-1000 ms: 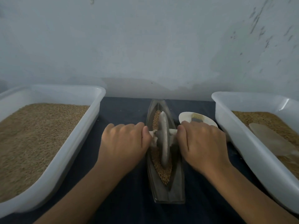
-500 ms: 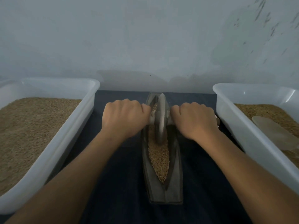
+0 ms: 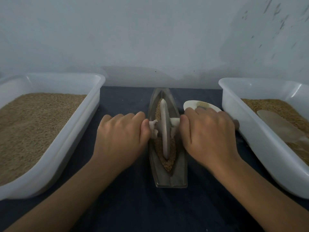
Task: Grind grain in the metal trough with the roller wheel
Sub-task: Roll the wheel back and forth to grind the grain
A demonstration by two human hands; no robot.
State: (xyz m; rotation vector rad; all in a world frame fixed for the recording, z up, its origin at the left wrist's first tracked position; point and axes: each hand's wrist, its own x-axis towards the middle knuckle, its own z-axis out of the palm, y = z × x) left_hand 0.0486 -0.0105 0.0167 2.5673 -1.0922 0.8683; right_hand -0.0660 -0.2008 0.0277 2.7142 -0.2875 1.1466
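- At centre of dark counter (image 3: 127,206): metal trough (image 3: 168,178), boat-shaped, long axis running away from viewer, pointed far end toward wall (image 3: 150,34).
- Inside trough: brown grain (image 3: 168,164), strip along the groove, visible both beyond and nearer than the wheel.
- Upright in groove, edge-on to camera: roller wheel (image 3: 164,129), pale disc, lower rim sunk in grain, sitting roughly mid-length of trough.
- Across wheel hub: pale axle handle (image 3: 175,122), ends sticking out left and right over trough rims.
- Left hand (image 3: 121,136): knuckles up, fingers curled over left end of handle, thumb pressed against the stub by the wheel; gripping.
- Right hand (image 3: 209,133): same posture, fingers wrapped round right end of handle, thumb tip beside hub; gripping.
- Both forearms reaching in from bottom corners, slightly motion-blurred.
- Just beyond right hand, on counter: small white dish (image 3: 192,104), partly hidden by knuckles; small ribbed object (image 3: 203,104) on it, too blurred to identify.
- Left of trough: large white plastic tub (image 3: 66,144), filled with fine tan grain, well apart from trough.
- Right of trough: second white tub (image 3: 260,141), also holding grain, with pale flat scoop (image 3: 280,126) lying on top.
- Behind everything: grey-white wall, dark scuff marks at upper right.
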